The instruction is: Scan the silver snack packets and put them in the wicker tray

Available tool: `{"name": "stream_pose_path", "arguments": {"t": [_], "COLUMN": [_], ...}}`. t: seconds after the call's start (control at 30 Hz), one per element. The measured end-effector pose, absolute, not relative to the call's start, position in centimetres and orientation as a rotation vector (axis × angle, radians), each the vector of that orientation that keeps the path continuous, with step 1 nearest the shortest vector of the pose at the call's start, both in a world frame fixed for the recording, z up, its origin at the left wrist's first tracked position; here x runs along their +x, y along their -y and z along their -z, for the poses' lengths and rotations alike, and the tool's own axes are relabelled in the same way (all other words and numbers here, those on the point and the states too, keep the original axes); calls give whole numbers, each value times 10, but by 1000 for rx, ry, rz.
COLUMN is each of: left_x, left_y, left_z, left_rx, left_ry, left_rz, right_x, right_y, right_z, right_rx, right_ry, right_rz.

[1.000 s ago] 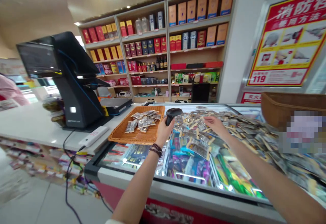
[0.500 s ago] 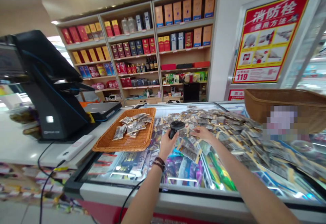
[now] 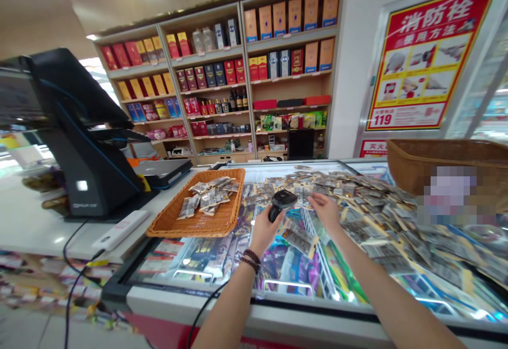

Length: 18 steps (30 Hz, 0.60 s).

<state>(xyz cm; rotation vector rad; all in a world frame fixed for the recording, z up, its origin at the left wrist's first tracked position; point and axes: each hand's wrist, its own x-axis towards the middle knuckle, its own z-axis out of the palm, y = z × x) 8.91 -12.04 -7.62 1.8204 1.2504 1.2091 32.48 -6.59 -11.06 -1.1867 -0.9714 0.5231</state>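
— What have I got on the feed? My left hand (image 3: pixel 265 228) has its fingers wrapped round a black barcode scanner (image 3: pixel 280 203), held over the glass-topped freezer (image 3: pixel 222 306). My right hand (image 3: pixel 326 209) is just beside it, palm down on the pile of small snack packets (image 3: pixel 381 206); I cannot tell whether those fingers pinch one.

— How far along?

— I'd judge early. Only a small cluster of packets (image 3: pixel 208 198) lies in the flat wicker tray (image 3: pixel 198 223); the heap on the glass is far larger.

— Anything unclear?

— Packet labels are too small to read. The deep basket (image 3: pixel 444 163) at right is cut off and partly blurred.
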Motion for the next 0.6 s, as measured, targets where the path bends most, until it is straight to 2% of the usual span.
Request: {"name": "stream_pose_path", "arguments": {"t": [0.6], "left_x": [87], "left_y": [117], "left_z": [80], "left_rx": [1733], "left_ry": [-1217], "left_rz": [-1259], "right_x": [319], "right_y": [73], "right_z": [111], "right_rx": [-1185], "right_ry": [1023], "right_rz": [-357]}}
